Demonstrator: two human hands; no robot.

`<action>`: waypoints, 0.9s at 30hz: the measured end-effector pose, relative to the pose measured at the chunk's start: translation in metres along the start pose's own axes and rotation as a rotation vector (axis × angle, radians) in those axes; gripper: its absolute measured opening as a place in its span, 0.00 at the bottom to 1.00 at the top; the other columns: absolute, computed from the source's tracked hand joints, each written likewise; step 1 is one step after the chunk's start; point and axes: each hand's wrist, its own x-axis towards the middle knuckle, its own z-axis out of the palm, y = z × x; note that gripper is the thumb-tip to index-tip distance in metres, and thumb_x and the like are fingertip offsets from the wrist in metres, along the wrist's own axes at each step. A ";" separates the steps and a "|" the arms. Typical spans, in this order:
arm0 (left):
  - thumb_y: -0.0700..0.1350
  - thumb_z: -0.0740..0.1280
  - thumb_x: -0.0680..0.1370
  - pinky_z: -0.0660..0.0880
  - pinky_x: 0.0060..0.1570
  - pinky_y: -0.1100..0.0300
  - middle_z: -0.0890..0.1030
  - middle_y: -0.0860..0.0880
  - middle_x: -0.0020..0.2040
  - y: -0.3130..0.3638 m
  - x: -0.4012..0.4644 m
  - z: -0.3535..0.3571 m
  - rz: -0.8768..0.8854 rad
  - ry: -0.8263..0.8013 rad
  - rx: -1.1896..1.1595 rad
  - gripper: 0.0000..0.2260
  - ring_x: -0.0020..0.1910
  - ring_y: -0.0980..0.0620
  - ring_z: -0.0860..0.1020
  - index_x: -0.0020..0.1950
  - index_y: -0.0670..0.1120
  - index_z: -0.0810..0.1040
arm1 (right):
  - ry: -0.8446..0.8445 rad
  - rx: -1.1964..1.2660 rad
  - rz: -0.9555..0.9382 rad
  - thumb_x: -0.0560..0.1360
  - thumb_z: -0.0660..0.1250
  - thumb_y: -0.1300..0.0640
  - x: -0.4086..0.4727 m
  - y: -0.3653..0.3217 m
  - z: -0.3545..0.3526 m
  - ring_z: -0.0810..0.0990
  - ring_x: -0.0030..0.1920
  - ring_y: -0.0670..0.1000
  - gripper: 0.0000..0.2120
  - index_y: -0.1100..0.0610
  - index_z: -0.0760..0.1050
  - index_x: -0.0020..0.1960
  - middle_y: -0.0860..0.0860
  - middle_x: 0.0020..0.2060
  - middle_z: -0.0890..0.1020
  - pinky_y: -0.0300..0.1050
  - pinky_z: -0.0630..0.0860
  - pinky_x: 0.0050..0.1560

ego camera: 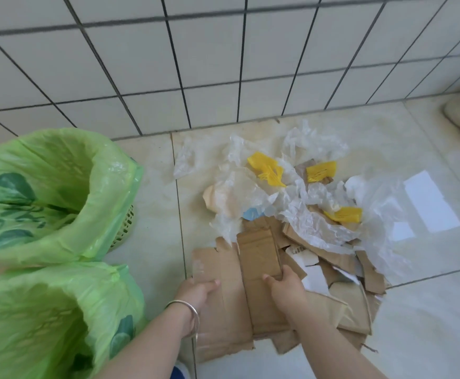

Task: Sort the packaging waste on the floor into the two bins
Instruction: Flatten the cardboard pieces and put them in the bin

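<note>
Sorting barely begun: left hand (199,291) and right hand (286,287), fingers curled over cardboard pieces (261,269) on the floor (414,324), plastic film (305,203) and yellow netting (267,168) unsorted beside two green-lined bins (45,187).

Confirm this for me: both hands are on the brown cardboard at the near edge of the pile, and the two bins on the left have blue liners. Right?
Not quite. The head view shows both bins, far and near, lined with green bags, not blue. The rest holds: the left hand and right hand are on the brown cardboard.
</note>
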 end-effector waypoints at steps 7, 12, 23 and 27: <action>0.38 0.73 0.69 0.80 0.46 0.54 0.82 0.41 0.49 0.064 -0.075 0.028 0.181 -0.184 0.100 0.15 0.44 0.44 0.81 0.54 0.40 0.78 | 0.295 -0.057 -0.085 0.75 0.63 0.61 -0.065 -0.044 -0.073 0.78 0.47 0.58 0.14 0.59 0.71 0.61 0.56 0.49 0.80 0.46 0.74 0.44; 0.38 0.70 0.73 0.78 0.37 0.60 0.81 0.44 0.44 0.114 -0.122 -0.010 0.373 -0.114 0.026 0.10 0.37 0.47 0.80 0.52 0.44 0.77 | 0.564 0.078 -0.255 0.74 0.61 0.62 -0.124 -0.102 -0.117 0.72 0.42 0.55 0.18 0.57 0.66 0.64 0.51 0.42 0.74 0.46 0.69 0.43; 0.42 0.68 0.75 0.77 0.53 0.50 0.81 0.46 0.51 0.127 -0.196 -0.114 0.648 0.010 -0.114 0.12 0.49 0.45 0.79 0.58 0.48 0.74 | 0.013 0.486 -0.369 0.73 0.68 0.63 -0.212 -0.169 -0.020 0.80 0.43 0.54 0.12 0.56 0.76 0.56 0.53 0.45 0.81 0.51 0.79 0.51; 0.45 0.63 0.78 0.71 0.52 0.56 0.78 0.48 0.53 0.111 -0.208 -0.148 0.689 0.066 -0.221 0.12 0.51 0.48 0.76 0.62 0.46 0.71 | -0.136 0.482 -0.365 0.74 0.68 0.58 -0.216 -0.175 0.037 0.78 0.53 0.54 0.15 0.53 0.73 0.61 0.51 0.54 0.80 0.49 0.75 0.56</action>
